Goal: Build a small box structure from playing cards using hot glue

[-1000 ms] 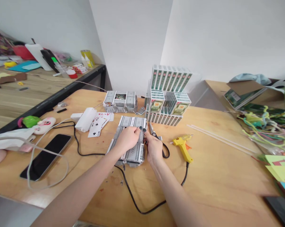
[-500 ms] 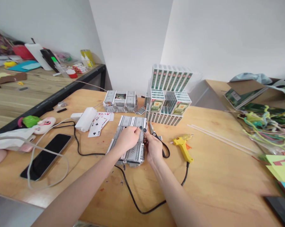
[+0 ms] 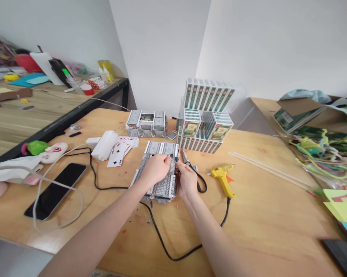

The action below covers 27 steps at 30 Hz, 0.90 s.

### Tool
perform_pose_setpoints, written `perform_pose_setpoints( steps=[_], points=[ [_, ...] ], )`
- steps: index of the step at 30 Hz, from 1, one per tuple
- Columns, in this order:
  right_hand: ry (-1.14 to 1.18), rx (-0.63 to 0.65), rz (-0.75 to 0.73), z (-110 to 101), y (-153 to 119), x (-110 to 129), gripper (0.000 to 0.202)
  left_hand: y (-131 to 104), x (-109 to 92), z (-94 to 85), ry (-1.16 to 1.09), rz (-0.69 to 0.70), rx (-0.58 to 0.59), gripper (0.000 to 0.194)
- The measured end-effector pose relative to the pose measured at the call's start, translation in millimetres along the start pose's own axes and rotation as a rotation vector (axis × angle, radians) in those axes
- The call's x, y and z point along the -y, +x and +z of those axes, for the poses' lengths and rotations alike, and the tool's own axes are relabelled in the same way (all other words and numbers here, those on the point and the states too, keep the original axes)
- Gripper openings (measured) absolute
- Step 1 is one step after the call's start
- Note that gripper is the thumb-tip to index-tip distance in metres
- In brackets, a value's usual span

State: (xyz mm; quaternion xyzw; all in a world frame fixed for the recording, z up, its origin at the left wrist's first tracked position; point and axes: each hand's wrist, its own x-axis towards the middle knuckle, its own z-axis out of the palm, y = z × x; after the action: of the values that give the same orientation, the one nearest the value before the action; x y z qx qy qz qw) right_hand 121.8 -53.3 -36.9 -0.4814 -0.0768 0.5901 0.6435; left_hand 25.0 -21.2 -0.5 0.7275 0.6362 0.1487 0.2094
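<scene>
A long block built from grey-backed playing cards [image 3: 163, 188] lies flat on the table in front of me. My left hand [image 3: 157, 167] rests over its top, fingers curled and closed at the right-hand edge. Against the right side, my right hand [image 3: 187, 178] is closed too, its thumb on the same edge; both thumbs nearly meet there. The fingertips are partly hidden. Just beyond the right hand lie black-handled scissors [image 3: 202, 184], partly covered by it. Further right, a yellow glue gun [image 3: 223, 181] rests on its side.
Behind stand a smaller card block [image 3: 146, 125] and stacked green card boxes [image 3: 209, 96]. Loose playing cards [image 3: 115, 157], a white power adapter [image 3: 105, 146] and a phone [image 3: 58, 188] lie left. A black cable [image 3: 164, 242] loops in front. Glue sticks [image 3: 271, 169] lie right.
</scene>
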Motion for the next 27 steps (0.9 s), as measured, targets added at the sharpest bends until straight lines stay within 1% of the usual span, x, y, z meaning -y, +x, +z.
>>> perform_pose_setpoints(
  steps=[5, 12, 19, 27],
  points=[
    [0.029, 0.034, -0.033, -0.7, 2.3, -3.4, 0.028, -0.3, -0.6, -0.6, 0.002, -0.001, 0.005, 0.04],
    [-0.054, 0.031, -0.056, -3.7, 7.1, -6.9, 0.03, -0.9, -2.7, -1.7, 0.023, -0.008, 0.014, 0.039],
    [-0.03, 0.049, -0.003, -3.1, 6.5, -2.4, 0.032, -1.5, -2.1, -1.5, 0.016, 0.008, 0.003, 0.04],
    [-0.026, 0.038, 0.052, -2.6, 7.7, 1.3, 0.03, -1.2, -3.1, -1.6, 0.018, -0.004, 0.008, 0.039]
  ],
)
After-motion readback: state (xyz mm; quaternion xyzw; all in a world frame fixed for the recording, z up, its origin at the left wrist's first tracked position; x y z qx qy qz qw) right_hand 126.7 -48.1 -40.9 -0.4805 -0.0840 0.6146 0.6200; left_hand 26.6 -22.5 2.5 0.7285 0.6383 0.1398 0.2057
